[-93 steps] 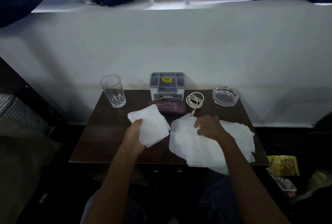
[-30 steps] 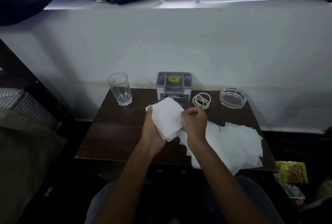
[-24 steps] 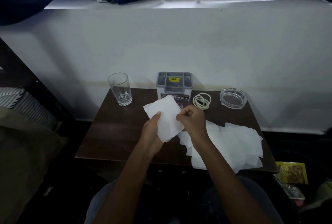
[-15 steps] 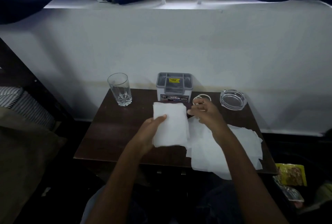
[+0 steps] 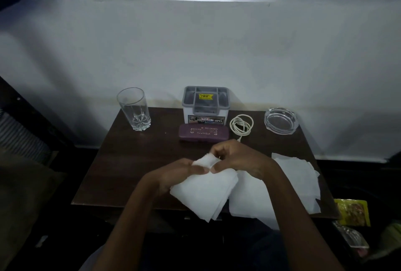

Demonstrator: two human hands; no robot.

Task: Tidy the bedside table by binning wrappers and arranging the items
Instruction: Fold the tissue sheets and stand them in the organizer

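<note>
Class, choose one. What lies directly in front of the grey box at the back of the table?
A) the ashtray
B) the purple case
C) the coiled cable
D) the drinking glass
B: the purple case lies just in front of the grey box; the drinking glass stands off to its left, the coiled cable and the ashtray to its right.

Loose tissues (image 5: 299,175) partly under right forearm (image 5: 288,205); case (image 5: 203,135) lettering illegible.
</note>
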